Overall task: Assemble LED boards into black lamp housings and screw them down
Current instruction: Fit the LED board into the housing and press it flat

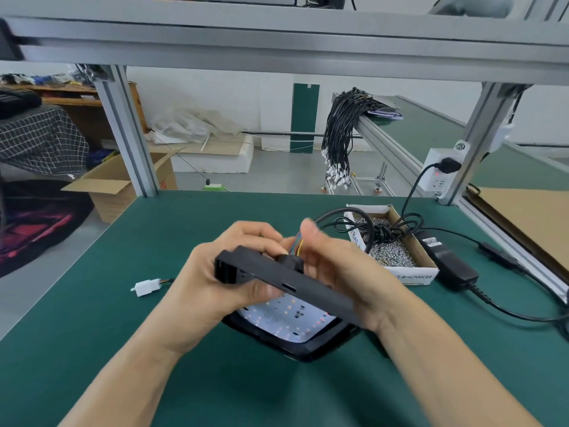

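A black lamp housing (295, 283) is tilted up on edge over the green table (191, 229), its open face toward me. Inside it lies a white LED board (292, 318) dotted with small coloured LEDs. My left hand (221, 272) grips the housing's left end, thumb on the near rim. My right hand (335, 266) holds the right side and pinches the coloured wires (299, 246) coming out of the housing's back. A white plug connector (147, 287) on a short wire lies on the table to the left.
A cardboard box of small screws (397, 257) stands right of my hands, with a coiled black cable (378, 229) over it. A black power adapter (446, 257) lies beside it, plugged into a white socket (440, 174). Aluminium frame posts (129, 131) stand at the table's far edge.
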